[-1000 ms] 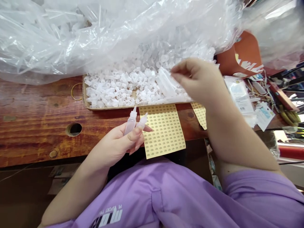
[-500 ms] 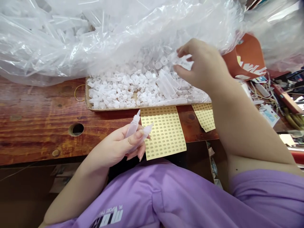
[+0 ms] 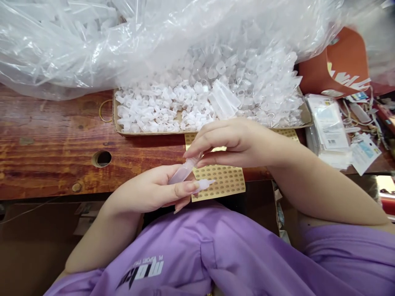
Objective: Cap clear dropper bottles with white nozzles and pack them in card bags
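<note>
My left hand (image 3: 154,189) is closed around two small translucent dropper bottles (image 3: 185,172), their tips pointing right over the table edge. My right hand (image 3: 228,142) pinches the top of the upper bottle, fingers pressed together at its tip; what sits between the fingertips is hidden. Under both hands lies a yellow sheet of small oval stickers (image 3: 226,181). Behind them a shallow cardboard tray (image 3: 119,123) is heaped with white caps and clear bottles (image 3: 191,107).
A big clear plastic bag of bottles (image 3: 92,45) covers the back of the wooden table (image 3: 46,144), which has a round hole (image 3: 102,158). An orange box (image 3: 336,70) and packets and tools (image 3: 330,127) lie at right.
My right hand came back from the tray to my left hand and now pinches the upper bottle's tip. The left hand tilted the bottles to the right.
</note>
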A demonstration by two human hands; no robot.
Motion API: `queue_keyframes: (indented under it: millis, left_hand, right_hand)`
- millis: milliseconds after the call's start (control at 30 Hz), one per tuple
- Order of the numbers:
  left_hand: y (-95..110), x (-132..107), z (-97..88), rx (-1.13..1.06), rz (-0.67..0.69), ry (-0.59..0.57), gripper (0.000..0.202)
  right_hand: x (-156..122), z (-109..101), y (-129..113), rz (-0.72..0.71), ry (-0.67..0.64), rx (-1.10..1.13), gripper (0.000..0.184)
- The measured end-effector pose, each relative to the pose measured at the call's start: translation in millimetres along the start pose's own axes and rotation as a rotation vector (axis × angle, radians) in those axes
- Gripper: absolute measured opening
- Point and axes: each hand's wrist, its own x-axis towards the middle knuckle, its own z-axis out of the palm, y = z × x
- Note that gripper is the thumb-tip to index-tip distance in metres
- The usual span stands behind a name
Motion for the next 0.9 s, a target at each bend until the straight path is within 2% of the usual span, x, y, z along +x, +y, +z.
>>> queue_keyframes:
  millis: [67,133,200,333,467,600,733,900]
  left_hand:
    - [0,0,0.2,0.014,-0.008,-0.001,0.042]
    - [0,0,0.7,0.017,-0.015,0.01,0.042]
    - [-1,0,1.1,0.004,-0.014,0.039,0.044]
    - [-1,0,2.4,0.0,-0.026,0.084,0.044]
    - [0,0,3.6,-0.011,-0.025,0.079,0.042]
    - [-1,-1,1.8,-0.021,-0.023,0.095,0.043]
    - [-4,-1,-0.5,-0.024,-0.008,0.061,0.045]
    - [-5,-1,2.1,-0.024,-0.002,0.116,0.043]
  right_hand:
    - [5,2,-3,0.103,-0.036,-0.019,0.03]
    - [9,4,-5,0.224,-0.058,-0.033,0.046]
    - [12,4,-5,0.277,-0.057,-0.012,0.049]
    - [11,0,-3,0.173,-0.081,0.047,0.028]
    - [11,-3,-1,0.238,-0.16,0.023,0.04]
    - [14,-4,-2,0.142,-0.163,0.05,0.026]
    - [17,-6,-2,0.244,-0.205,0.005,0.036]
    - [17,-7,1,0.157,-0.218,0.082,0.018]
